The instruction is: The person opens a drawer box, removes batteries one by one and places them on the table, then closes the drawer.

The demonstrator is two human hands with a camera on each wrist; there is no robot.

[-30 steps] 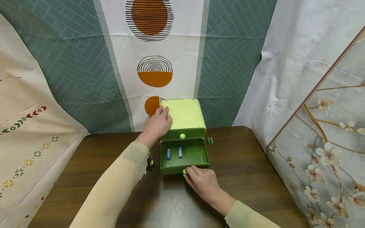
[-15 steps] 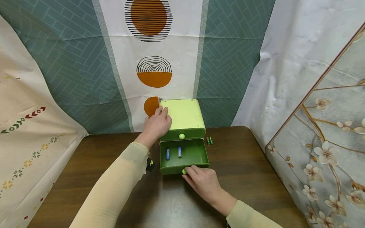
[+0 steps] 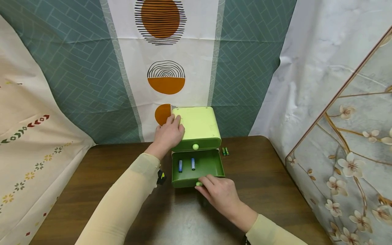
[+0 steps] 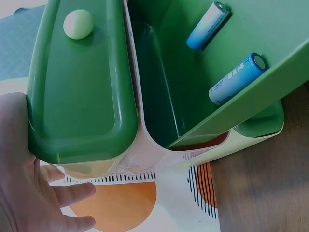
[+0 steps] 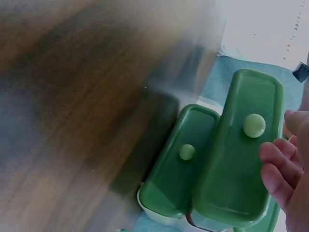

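A small cabinet (image 3: 199, 124) with a pale yellow-green top and dark green drawers stands at the back of the table. Its middle drawer (image 3: 211, 166) is pulled out and has two blue batteries, one (image 4: 236, 79) nearer the drawer front than the other battery (image 4: 208, 25). My left hand (image 3: 169, 133) rests on the cabinet's top left edge, fingers extended. My right hand (image 3: 222, 192) is at the drawer front, its thumb and fingers around the light green knob (image 5: 254, 125). In the right wrist view the loosely bent fingers (image 5: 280, 166) stand apart from that knob.
Two green batteries (image 3: 225, 151) lie on the brown wooden table (image 3: 254, 170), right of the cabinet. The closed bottom drawer (image 5: 169, 179) sits under the pulled-out one. Patterned cloths (image 3: 254, 68) hang behind and at both sides.
My right hand has loosened from the knob and shifted slightly to the right, baring more of it. The left hand, drawer and batteries stay in place.
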